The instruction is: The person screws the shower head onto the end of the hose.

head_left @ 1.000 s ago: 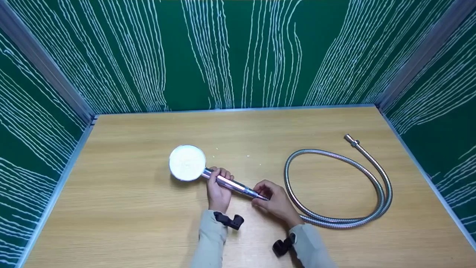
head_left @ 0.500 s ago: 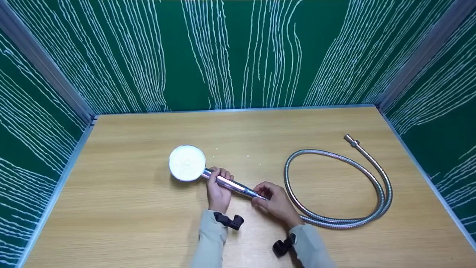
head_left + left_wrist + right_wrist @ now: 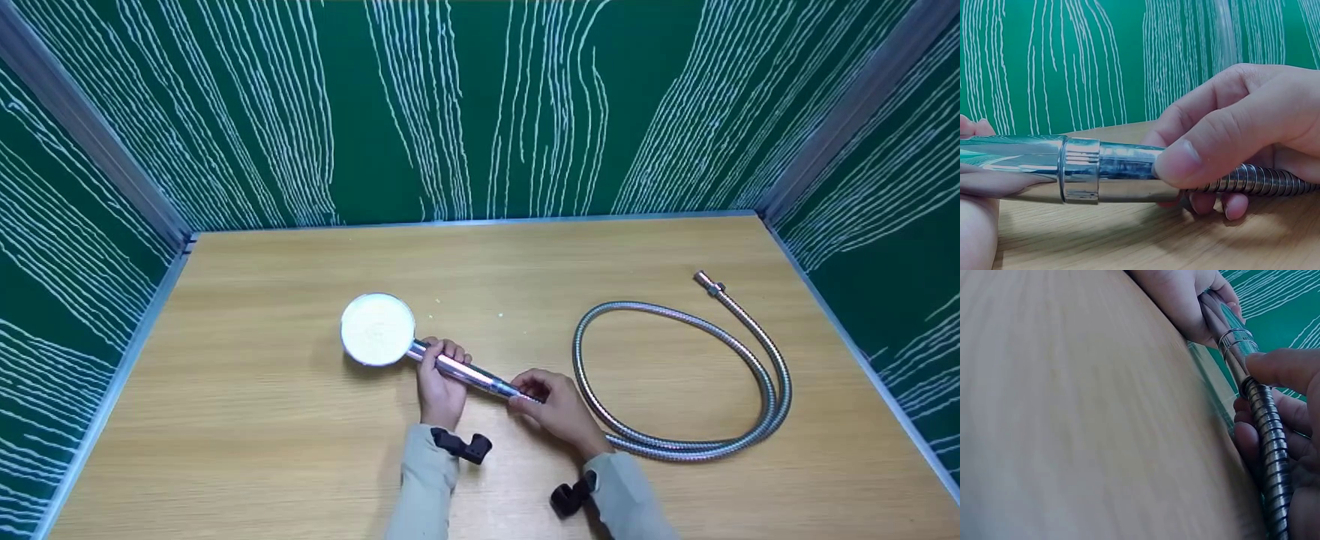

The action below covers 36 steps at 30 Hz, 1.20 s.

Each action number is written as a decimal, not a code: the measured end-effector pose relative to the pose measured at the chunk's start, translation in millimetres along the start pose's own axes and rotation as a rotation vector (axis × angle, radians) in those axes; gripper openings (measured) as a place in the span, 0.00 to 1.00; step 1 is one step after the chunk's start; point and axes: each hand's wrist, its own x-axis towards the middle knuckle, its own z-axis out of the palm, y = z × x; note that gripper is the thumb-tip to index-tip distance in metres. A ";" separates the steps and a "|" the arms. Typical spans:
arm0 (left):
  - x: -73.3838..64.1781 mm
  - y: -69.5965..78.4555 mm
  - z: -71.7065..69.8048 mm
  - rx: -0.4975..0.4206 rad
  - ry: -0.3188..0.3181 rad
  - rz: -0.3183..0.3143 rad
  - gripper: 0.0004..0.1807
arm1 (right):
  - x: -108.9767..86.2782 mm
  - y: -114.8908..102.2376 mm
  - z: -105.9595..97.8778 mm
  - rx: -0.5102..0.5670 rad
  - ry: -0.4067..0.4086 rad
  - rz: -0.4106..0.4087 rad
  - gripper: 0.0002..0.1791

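Observation:
A chrome shower head (image 3: 377, 330) with a round white face lies left of centre in the head view, its handle (image 3: 466, 372) slanting down to the right. My left hand (image 3: 444, 386) grips that handle below the face. At the handle's lower end, my right hand (image 3: 559, 409) pinches the smooth chrome hose connector (image 3: 1134, 174) between thumb and fingers. The connector lines up with the handle, meeting its ringed collar (image 3: 1081, 171). From it the ribbed metal hose (image 3: 1272, 444) runs back under my right palm, which hides part of it in the head view.
The rest of the hose (image 3: 679, 448) lies in a wide loop on the wooden table (image 3: 262, 450) at right. Its free end (image 3: 709, 281) has a nut and points toward the back. Green walls (image 3: 480, 112) with white streaks enclose the table. Small white specks (image 3: 501, 315) lie behind the hands.
My right fingers have shifted very slightly on the connector. The left hand, shower head and looped hose stay where they were.

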 end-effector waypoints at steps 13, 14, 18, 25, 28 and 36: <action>0.8 -1.4 -2.7 -0.006 -0.003 0.003 0.10 | 4.0 21.6 1.6 0.028 -0.019 0.013 0.06; 0.9 -1.5 -2.9 -0.005 -0.003 0.002 0.10 | 2.8 15.9 0.7 0.027 -0.021 0.017 0.06; -0.5 -0.8 -1.2 -0.002 -0.009 0.000 0.10 | -1.7 -5.6 -1.8 0.015 -0.012 0.017 0.09; 0.0 -0.7 -0.9 0.001 0.003 -0.004 0.09 | 0.1 1.1 -0.3 0.057 0.013 -0.028 0.20; 0.0 -0.9 -0.6 0.002 0.006 -0.005 0.09 | 0.4 2.5 0.0 0.056 0.014 -0.034 0.21; -0.1 -1.4 -1.4 -0.002 -0.003 -0.003 0.09 | 0.1 1.7 0.7 0.048 0.020 -0.040 0.22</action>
